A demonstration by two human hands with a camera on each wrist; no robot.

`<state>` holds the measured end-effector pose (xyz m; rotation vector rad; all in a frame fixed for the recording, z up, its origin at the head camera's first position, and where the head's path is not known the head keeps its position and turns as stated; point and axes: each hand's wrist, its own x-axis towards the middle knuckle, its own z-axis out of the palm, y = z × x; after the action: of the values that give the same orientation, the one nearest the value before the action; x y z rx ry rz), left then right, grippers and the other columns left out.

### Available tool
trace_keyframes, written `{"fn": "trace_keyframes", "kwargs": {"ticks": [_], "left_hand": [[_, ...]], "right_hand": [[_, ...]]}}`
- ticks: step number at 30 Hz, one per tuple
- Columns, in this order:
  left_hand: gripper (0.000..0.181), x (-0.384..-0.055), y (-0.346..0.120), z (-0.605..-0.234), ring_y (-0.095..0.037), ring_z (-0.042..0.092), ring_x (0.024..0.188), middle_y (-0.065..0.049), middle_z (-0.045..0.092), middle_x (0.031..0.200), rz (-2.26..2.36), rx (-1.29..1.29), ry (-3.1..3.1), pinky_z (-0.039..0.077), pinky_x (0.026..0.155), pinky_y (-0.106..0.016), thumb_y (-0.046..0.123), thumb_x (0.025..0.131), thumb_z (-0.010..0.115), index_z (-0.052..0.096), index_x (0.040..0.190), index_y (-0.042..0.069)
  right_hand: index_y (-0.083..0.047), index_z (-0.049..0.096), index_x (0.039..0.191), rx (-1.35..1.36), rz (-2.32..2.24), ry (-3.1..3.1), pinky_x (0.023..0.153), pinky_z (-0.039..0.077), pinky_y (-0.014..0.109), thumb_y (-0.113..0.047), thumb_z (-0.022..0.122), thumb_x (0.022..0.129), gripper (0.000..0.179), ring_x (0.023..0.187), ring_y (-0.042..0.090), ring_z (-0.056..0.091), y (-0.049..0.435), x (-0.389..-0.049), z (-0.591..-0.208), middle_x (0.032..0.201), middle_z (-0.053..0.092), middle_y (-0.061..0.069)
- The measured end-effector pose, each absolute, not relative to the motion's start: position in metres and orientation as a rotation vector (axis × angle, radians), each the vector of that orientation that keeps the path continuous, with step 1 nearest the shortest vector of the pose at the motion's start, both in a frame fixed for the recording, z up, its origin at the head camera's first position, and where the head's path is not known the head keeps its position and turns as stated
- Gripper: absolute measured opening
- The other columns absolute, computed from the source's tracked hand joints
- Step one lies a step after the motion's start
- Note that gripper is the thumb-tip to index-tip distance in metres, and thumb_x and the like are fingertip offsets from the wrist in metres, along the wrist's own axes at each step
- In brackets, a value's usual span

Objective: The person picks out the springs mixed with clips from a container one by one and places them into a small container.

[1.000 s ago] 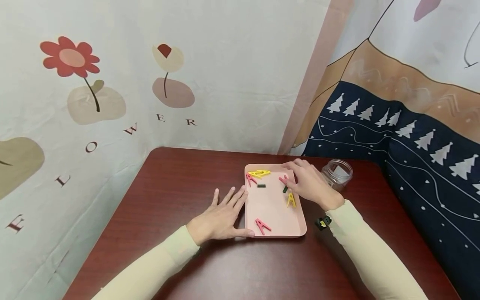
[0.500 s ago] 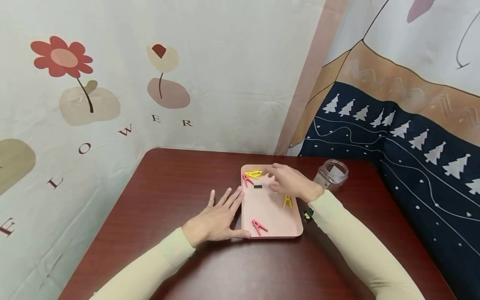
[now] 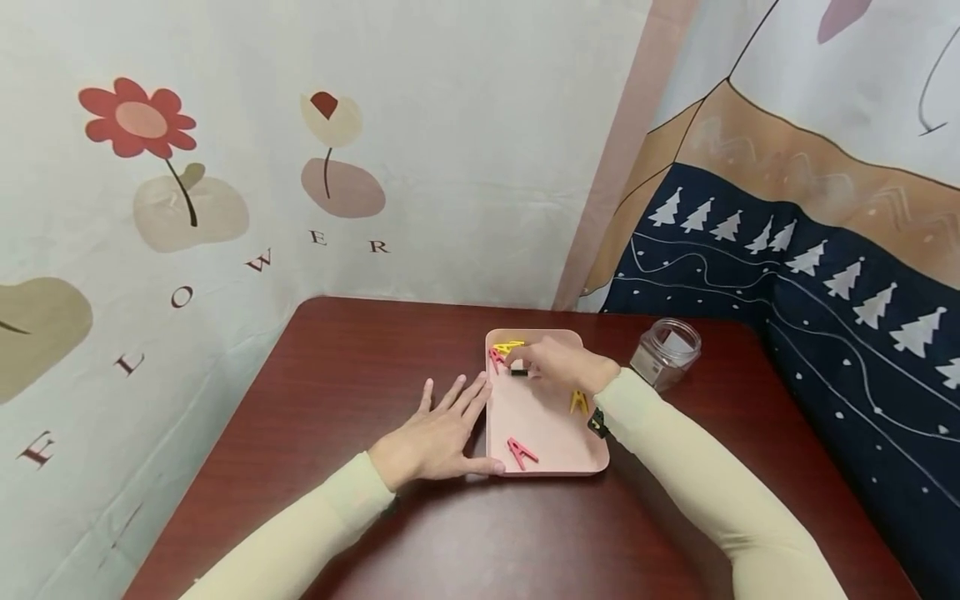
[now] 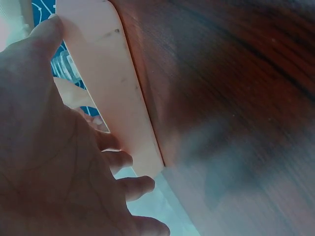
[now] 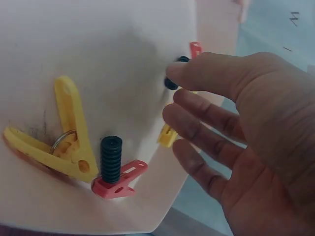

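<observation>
My left hand [image 3: 431,437] lies with spread, straight fingers along the left side of a pink tray [image 3: 547,446], fingertips and thumb at its rim. Over the tray's far half, my right hand [image 3: 558,362] reaches down at a small dark ridged cylinder [image 3: 519,372]. In the right wrist view the thumb [image 5: 197,71] overlaps this piece, and the loosely bent fingers stand apart from the thumb. A second ridged cylinder [image 5: 111,160] lies on a pink clothespin [image 5: 115,188], beside a yellow clothespin [image 5: 76,142]. Another pink clothespin [image 3: 496,359] is near the right fingertips.
Yellow clothespins [image 3: 508,347] lie in the tray's far left corner, and a pink clothespin [image 3: 521,454] near its front. A clear glass jar [image 3: 666,354] stands right of the tray on the brown table [image 3: 375,358]. Printed curtains hang behind.
My right hand has moved left across the tray, from the clothespin and cylinder at the right side to the cylinder on the left. The left hand has stayed at the rim.
</observation>
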<state>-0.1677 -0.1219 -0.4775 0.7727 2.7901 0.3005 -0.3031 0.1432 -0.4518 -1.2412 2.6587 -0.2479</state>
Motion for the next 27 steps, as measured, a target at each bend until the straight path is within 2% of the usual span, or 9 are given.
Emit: {"fn": "trace_keyframes", "kwargs": {"ticks": [6, 9, 16, 22, 27], "left_hand": [[0.127, -0.168, -0.121, -0.478, -0.044, 0.015, 0.184, -0.005, 0.007, 0.200, 0.289, 0.766, 2.796, 0.008, 0.141, -0.086, 0.091, 0.100, 0.064, 0.017, 0.189, 0.013], [0.128, -0.168, -0.121, -0.478, -0.044, 0.016, 0.184, -0.005, 0.007, 0.200, 0.283, 0.762, 2.799, 0.008, 0.141, -0.086, 0.091, 0.100, 0.065, 0.017, 0.189, 0.013], [0.128, -0.168, -0.119, -0.479, -0.047, 0.021, 0.183, -0.009, 0.012, 0.199, 0.307, 0.788, 2.806, 0.013, 0.139, -0.087, 0.090, 0.100, 0.065, 0.018, 0.188, 0.010], [0.128, -0.167, -0.120, -0.479, -0.047, 0.021, 0.183, -0.010, 0.012, 0.199, 0.345, 0.789, 2.806, 0.012, 0.140, -0.087, 0.090, 0.100, 0.065, 0.017, 0.188, 0.010], [0.130, -0.166, -0.123, -0.483, -0.048, 0.019, 0.183, -0.008, 0.009, 0.200, 0.414, 0.811, 2.813, 0.008, 0.139, -0.088, 0.097, 0.099, 0.057, 0.013, 0.189, 0.013]], "right_hand": [[-0.024, 0.084, 0.142, -1.267, -0.101, 2.648, 0.096, 0.064, 0.029, -0.003, 0.083, 0.106, 0.041, 0.093, 0.015, 0.072, 0.137, -0.309, -0.458, 0.123, 0.088, 0.001], [-0.024, 0.086, 0.137, -1.303, -0.081, 2.650, 0.092, 0.063, 0.027, -0.004, 0.085, 0.104, 0.039, 0.087, 0.012, 0.069, 0.136, -0.313, -0.460, 0.115, 0.088, -0.002], [-0.016, 0.087, 0.130, -1.325, -0.100, 2.644, 0.082, 0.058, 0.024, -0.002, 0.084, 0.105, 0.029, 0.083, 0.009, 0.065, 0.139, -0.315, -0.462, 0.098, 0.083, -0.002], [-0.015, 0.088, 0.133, -1.296, -0.160, 2.642, 0.085, 0.062, 0.023, -0.006, 0.086, 0.105, 0.030, 0.085, 0.008, 0.066, 0.141, -0.314, -0.463, 0.100, 0.084, -0.003], [-0.012, 0.087, 0.135, -1.253, -0.221, 2.625, 0.088, 0.062, 0.025, -0.012, 0.088, 0.105, 0.030, 0.088, 0.010, 0.066, 0.142, -0.313, -0.463, 0.099, 0.081, -0.001]]}}
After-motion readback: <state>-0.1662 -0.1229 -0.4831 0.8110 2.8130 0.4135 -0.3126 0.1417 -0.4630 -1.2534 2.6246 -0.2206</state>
